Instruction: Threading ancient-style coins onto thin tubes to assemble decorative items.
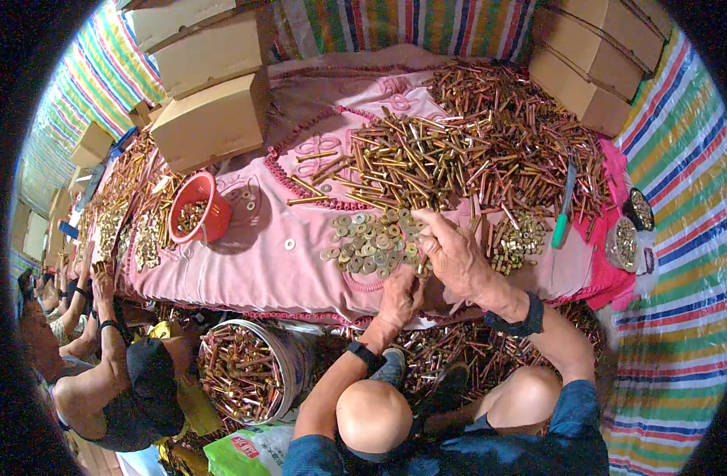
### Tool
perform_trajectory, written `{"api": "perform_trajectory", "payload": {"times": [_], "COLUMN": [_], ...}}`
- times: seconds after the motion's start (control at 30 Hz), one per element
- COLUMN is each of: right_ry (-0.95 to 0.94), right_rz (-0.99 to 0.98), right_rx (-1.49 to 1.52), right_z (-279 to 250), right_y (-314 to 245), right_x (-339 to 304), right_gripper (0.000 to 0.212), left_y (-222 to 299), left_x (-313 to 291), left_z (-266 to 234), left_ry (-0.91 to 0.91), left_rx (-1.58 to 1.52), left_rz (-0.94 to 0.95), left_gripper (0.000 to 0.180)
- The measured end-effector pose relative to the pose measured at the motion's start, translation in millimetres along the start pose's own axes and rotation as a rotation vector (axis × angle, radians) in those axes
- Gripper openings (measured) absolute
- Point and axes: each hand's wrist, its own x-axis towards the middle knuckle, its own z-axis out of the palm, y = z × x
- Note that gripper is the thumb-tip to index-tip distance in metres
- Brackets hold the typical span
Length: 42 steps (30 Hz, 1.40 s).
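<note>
My left hand [401, 297] is closed at the near edge of a spread of flat round washers [367, 244]. A brassy bolt [421, 270] sticks up from its fingers, mostly hidden by them. Just to the right, my right hand [458, 255] reaches over the washers' right side. Its fingers are bent together, and whatever lies between the fingertips is too small to make out. Beyond both hands spreads a large heap of long bronze-coloured bolts [427, 163]. Small brassy nuts or sleeves [520, 238] lie in a pile right of my right hand.
A red plastic basket [207, 210] of small parts stands at left on the pink cloth [272, 274]. A green-handled tool [562, 226] lies right. Cardboard boxes [212, 119] are stacked behind. A bucket [288, 373] of bolts stands below, beside a co-worker [145, 381] at left.
</note>
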Motion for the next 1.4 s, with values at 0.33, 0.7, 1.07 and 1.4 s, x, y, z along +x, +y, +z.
{"api": "perform_trajectory", "payload": {"times": [0.33,0.7,1.07,1.4], "right_ry": [0.097,-0.081,0.021,-0.189], "right_rz": [-0.417,-0.259,0.189,0.037], "right_rx": [-0.181,-0.139,-0.404,-0.434], "right_z": [14.0,13.9,-79.6,-63.5], "right_y": [-2.2,17.4,116.1,120.3], "right_x": [-11.5,-40.2,-118.2,-106.1], "right_gripper": [0.058,0.046,0.013,0.011], "left_y": [-9.6,-1.1,8.9,7.0], "left_x": [-3.4,-2.0,0.3,1.9], "left_z": [1.1,3.5,-2.0,4.3], "left_ry": [0.065,0.085,0.013,0.072], "left_rx": [-0.048,-0.065,0.169,0.133], "left_rz": [0.046,-0.022,0.011,0.026], "left_gripper": [0.012,0.035,0.019,0.019]}}
